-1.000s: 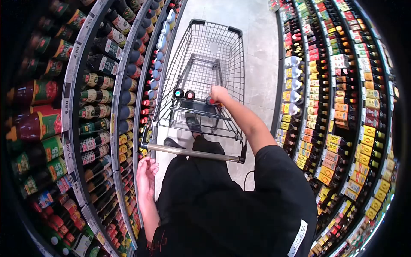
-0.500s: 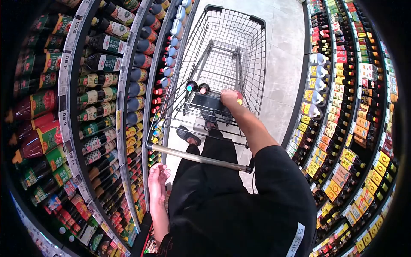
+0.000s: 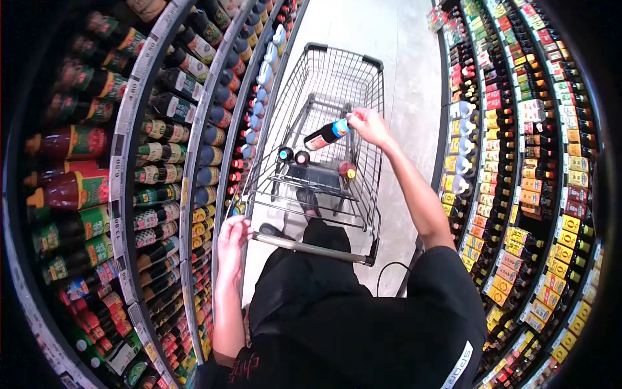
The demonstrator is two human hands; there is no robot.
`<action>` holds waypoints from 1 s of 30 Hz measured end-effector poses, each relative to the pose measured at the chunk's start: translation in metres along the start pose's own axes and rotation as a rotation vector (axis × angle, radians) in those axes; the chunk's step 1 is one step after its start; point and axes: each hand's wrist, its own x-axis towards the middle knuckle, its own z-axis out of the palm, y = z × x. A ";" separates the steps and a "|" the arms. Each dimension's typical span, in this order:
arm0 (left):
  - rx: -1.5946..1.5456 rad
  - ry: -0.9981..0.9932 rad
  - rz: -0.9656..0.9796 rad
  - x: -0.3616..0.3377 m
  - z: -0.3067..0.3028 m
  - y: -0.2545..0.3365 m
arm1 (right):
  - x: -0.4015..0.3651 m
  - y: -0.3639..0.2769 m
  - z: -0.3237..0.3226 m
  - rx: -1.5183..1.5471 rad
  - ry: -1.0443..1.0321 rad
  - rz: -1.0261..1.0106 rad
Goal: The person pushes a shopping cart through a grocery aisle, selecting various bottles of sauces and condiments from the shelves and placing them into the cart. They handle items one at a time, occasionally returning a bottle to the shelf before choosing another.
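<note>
Raised since the earlier view, when it was low among the bottles in the cart, the right hand (image 3: 368,123) is now lifted over the basket, and the left hand (image 3: 232,232) has come up closer to the push handle (image 3: 311,247).

The right hand's fingers are closed around one end of a dark bottle (image 3: 327,134) with a blue band. The bottle lies almost sideways in the air, pointing away from the hand toward the person's left. This tilt probably comes from gripping it by its end at arm's length.

Below the right hand, on the cart's (image 3: 363,65) fold-out seat tray, three more bottles stand upright, showing only their caps. Two caps (image 3: 285,153) (image 3: 302,157) are side by side. A third cap (image 3: 346,170) is closer beneath the wrist. They likely stand there because the tray keeps them from rolling.

The left hand has loosely bent fingers and holds nothing. It is just beside the handle's left end, though contact cannot be confirmed. Beyond it runs a shelf of bottles (image 3: 162,162). Another stocked shelf (image 3: 518,162) lies outside the right arm.
</note>
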 end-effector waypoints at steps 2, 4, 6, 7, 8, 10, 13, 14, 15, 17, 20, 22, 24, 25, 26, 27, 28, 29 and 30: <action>0.075 -0.055 0.035 0.009 0.014 0.017 | -0.015 -0.052 -0.037 0.055 -0.012 -0.082; 0.049 -0.134 0.114 0.008 0.028 0.038 | -0.035 -0.105 -0.060 0.365 -0.158 -0.275; -0.054 -0.226 0.202 -0.005 0.042 0.061 | -0.066 -0.171 -0.069 0.459 -0.194 -0.297; -0.125 -0.301 0.261 -0.016 0.045 0.073 | -0.080 -0.202 -0.067 0.561 -0.240 -0.291; -0.150 -0.351 0.322 -0.027 0.044 0.083 | -0.088 -0.229 -0.062 0.618 -0.290 -0.296; -0.284 -0.250 0.330 -0.043 0.030 0.089 | -0.110 -0.285 -0.047 0.620 -0.274 -0.426; -0.603 -0.492 0.150 -0.071 -0.010 0.109 | -0.128 -0.348 -0.020 0.567 -0.284 -0.604; -0.644 -0.508 0.149 -0.084 -0.020 0.116 | -0.133 -0.368 -0.010 0.568 -0.294 -0.658; -0.686 -0.524 0.147 -0.095 -0.030 0.119 | -0.139 -0.387 0.000 0.569 -0.307 -0.710; -0.761 -0.535 0.180 -0.112 -0.053 0.122 | -0.163 -0.428 0.017 0.624 -0.324 -0.822; -0.849 -0.531 0.219 -0.132 -0.086 0.122 | -0.187 -0.469 0.042 0.575 -0.420 -0.917; -0.885 -0.458 0.236 -0.143 -0.108 0.116 | -0.205 -0.494 0.063 0.607 -0.465 -1.021; -0.948 -0.439 0.323 -0.154 -0.126 0.112 | -0.220 -0.512 0.082 0.621 -0.566 -1.045; -0.940 -0.416 0.372 -0.158 -0.135 0.109 | -0.231 -0.521 0.090 0.650 -0.615 -1.047; -0.914 -0.368 0.433 -0.163 -0.143 0.107 | -0.238 -0.530 0.100 0.665 -0.633 -1.057; -0.958 -0.379 0.459 -0.166 -0.153 0.106 | -0.245 -0.538 0.105 0.620 -0.626 -1.093; -0.956 -0.212 0.486 -0.169 -0.161 0.106 | -0.255 -0.547 0.108 0.572 -0.629 -1.105; -0.950 -0.045 0.508 -0.171 -0.167 0.107 | -0.264 -0.555 0.111 0.525 -0.629 -1.116; -0.954 -0.041 0.607 -0.176 -0.176 0.108 | -0.270 -0.561 0.118 0.545 -0.661 -1.143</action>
